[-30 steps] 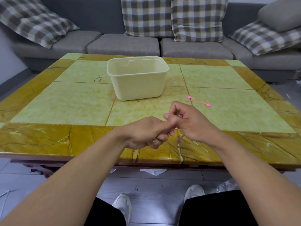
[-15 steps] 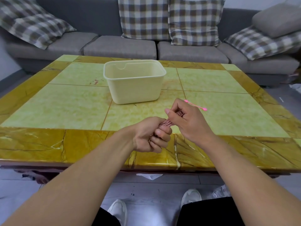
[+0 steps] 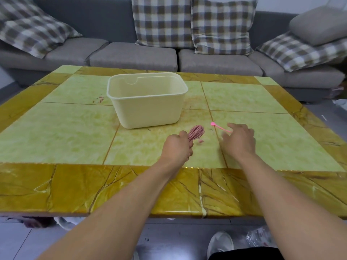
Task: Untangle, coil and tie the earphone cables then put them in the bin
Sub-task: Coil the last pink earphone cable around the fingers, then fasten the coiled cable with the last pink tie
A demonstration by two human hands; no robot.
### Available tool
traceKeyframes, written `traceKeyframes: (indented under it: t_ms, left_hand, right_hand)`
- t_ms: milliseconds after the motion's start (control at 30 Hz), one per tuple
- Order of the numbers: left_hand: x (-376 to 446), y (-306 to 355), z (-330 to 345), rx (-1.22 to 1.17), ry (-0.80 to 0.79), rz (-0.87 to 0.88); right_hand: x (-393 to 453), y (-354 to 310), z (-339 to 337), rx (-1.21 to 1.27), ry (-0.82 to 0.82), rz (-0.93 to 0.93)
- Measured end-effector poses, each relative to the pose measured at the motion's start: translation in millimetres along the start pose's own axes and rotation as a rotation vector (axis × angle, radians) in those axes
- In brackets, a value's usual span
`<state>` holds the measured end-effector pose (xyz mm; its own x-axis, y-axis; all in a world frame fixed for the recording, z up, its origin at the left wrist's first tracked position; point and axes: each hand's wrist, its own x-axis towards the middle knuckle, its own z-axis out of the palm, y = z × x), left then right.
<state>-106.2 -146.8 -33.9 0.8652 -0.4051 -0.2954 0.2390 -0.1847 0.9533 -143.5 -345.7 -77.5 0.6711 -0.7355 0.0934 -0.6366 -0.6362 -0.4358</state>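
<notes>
Pink earphone cable (image 3: 196, 132), wound in a bunch, sticks out of the left hand (image 3: 177, 147) that grips it just in front of the bin (image 3: 148, 107), while the right hand (image 3: 237, 140), fingers loose and open, is over the pink tie (image 3: 219, 127) on the table (image 3: 75, 184).

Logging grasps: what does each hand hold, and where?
Left hand grips the coiled pink earphone cable at its near end. Right hand holds nothing.

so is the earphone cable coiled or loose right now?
Coiled: the left hand grips the pink cable as a bundle of loops. Tied: cannot tell.
</notes>
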Motion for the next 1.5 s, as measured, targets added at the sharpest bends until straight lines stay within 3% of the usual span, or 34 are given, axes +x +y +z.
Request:
traceKeyframes:
  t_ms: [100, 300, 400, 533, 633, 767, 1067, 1367, 1500]
  left_hand:
    - [2.3, -0.1, -0.6, 0.012, -0.019, -0.023]
    - [-5.2, -1.7, -12.6, 0.126, -0.063, -0.038]
    - [-8.0, -7.6, -25.3, 0.379, -0.089, 0.008]
    - [-15.8, -15.7, -42.7, 0.805, -0.035, 0.141]
    - [-27.5, -20.4, -47.8, 1.012, -0.068, 0.288]
    - [-37.2, -14.9, -55.3, 1.233, -0.079, 0.473]
    - [-47.5, -20.1, -64.3, 1.127, 0.023, 0.533]
    - [-51.7, -20.0, -51.1, 0.263, 0.019, 0.160]
    - [-58.2, -15.9, -47.1, 0.146, -0.026, 0.126]
  right_hand:
    - [12.3, 11.7, 3.5, -0.187, -0.050, 0.056]
    - [21.9, 12.6, 4.5, -0.206, -0.029, 0.124]
    - [11.8, -3.4, 2.4, -0.257, -0.038, 0.013]
    - [-21.0, -46.9, -25.1, 0.148, -0.177, -0.162]
    - [-57.2, -78.1, -45.2, 0.118, -0.319, -0.314]
    - [-95.7, -93.7, -59.0, 0.080, -0.390, -0.377]
    - [-129.4, -99.5, -69.1, 0.187, -0.409, -0.394]
    - [-138.0, -103.9, -68.8, 0.209, -0.289, -0.461]
    - [-141.0, -104.1, -70.7, 0.136, -0.232, -0.526]
